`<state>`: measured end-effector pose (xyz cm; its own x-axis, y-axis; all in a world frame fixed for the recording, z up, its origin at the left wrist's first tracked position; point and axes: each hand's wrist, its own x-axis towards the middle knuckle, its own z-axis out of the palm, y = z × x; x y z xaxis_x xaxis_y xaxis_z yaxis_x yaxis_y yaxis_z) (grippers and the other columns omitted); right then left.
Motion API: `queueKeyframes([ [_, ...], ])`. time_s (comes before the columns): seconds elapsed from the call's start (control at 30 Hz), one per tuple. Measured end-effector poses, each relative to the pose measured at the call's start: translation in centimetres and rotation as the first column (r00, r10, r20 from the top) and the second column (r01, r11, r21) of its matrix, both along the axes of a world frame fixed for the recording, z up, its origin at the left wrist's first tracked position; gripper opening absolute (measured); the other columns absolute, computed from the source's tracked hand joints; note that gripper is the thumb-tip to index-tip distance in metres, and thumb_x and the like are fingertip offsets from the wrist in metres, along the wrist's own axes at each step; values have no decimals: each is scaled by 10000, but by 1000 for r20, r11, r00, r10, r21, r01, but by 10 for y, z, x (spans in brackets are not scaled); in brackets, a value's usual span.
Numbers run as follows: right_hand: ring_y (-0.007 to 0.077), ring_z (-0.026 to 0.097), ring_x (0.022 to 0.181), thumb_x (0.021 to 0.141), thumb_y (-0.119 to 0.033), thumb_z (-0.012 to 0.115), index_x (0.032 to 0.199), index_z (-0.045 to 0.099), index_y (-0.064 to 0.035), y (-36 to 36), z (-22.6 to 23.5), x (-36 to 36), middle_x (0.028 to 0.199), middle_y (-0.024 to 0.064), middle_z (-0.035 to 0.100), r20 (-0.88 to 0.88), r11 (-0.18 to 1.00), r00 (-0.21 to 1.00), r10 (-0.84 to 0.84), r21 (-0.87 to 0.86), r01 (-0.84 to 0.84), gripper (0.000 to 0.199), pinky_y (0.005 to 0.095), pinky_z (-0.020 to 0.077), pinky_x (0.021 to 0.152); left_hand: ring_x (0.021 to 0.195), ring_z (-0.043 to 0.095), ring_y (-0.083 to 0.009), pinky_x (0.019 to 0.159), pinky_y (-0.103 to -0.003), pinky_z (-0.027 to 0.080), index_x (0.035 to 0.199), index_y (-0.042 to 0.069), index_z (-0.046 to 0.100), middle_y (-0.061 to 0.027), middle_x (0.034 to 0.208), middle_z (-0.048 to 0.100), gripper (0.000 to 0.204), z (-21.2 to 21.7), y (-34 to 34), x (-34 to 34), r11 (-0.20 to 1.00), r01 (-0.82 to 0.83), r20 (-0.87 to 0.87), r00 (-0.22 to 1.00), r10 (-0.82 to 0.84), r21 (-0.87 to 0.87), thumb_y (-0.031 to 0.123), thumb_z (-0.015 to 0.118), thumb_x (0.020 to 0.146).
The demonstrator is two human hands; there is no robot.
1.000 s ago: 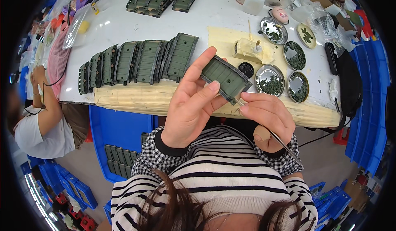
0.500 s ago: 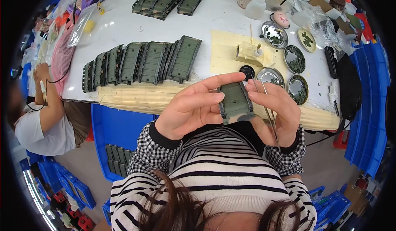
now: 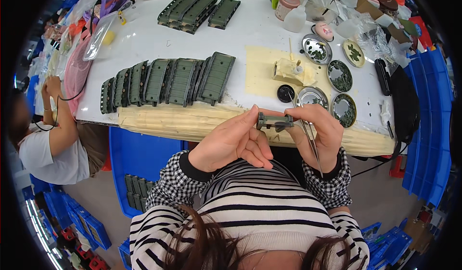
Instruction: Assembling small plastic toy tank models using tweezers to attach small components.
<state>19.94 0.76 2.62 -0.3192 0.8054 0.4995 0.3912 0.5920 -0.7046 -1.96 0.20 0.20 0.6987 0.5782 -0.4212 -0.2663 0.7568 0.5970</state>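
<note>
Between my two hands is a dark green camouflage-patterned plastic model part (image 3: 275, 121), tipped so that its narrow end shows. My left hand (image 3: 233, 142) pinches its left end with thumb and forefinger; the other fingers curl loosely below. Thumb and forefinger of my right hand (image 3: 318, 136) touch the right end. That hand also keeps metal tweezers (image 3: 312, 144) tucked against the palm, their tips toward the small dishes. Matching green parts (image 3: 214, 79) stand in a leaning row on the table to the left. The held part's broad face is mostly hidden.
Metal dishes of small green pieces (image 3: 340, 76) stand at the right, near a black round pot (image 3: 285, 93) and a tape-wrapped block (image 3: 291, 71). More green parts (image 3: 187, 12) lie at the back. A blue bin (image 3: 139, 147) is below the table's edge; another person (image 3: 53, 140) sits left.
The model part has been tilted from its broad face to its end, and raised slightly. My left fingers have loosened beneath it. The tweezers stay in my right hand. The view has shifted a little.
</note>
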Motion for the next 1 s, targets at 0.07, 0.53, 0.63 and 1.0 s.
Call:
queueKeyframes([
  [0.07, 225, 671, 728, 711, 41, 772, 1037, 689, -9, 0, -1, 0, 839, 121, 673, -3, 1000, 1000, 0, 1, 0, 340, 293, 528, 646, 791, 728, -283, 677, -271, 610, 1429, 18, 359, -166, 834, 667, 637, -2, 0, 0, 1000, 4, 10, 1000, -4, -8, 516, 234, 1052],
  [0.53, 217, 659, 709, 732, 51, 748, 1046, 690, -11, -3, -1, 0, 832, 122, 669, -24, 999, 999, -22, -34, 21, 326, 287, 515, 639, 464, 452, -92, 524, -183, 416, 1491, 116, 374, -12, 604, 497, 731, 11, -13, -2, 604, 95, -406, 821, 402, 791, 232, 749, 875],
  [0.63, 224, 657, 701, 729, 44, 752, 1041, 692, -6, -5, -4, -4, 835, 124, 670, -33, 999, 999, -7, -40, 6, 321, 287, 515, 635, 570, 445, -106, 608, -228, 429, 1305, 90, 598, -32, 676, 492, 608, -2, -4, 7, 232, 73, -211, 730, 650, 970, 120, 828, 743],
  [1.0, 299, 691, 969, 718, -175, 843, 1145, 630, 22, -25, 12, 12, 1024, 166, 691, -80, 990, 997, -10, -144, -1, 516, 347, 553, 838, 953, 654, -146, 877, -266, 492, 1118, -37, 620, -111, 1051, 707, 203, -5, -15, 15, 517, -139, -206, 807, 554, 845, -26, 622, 915],
])
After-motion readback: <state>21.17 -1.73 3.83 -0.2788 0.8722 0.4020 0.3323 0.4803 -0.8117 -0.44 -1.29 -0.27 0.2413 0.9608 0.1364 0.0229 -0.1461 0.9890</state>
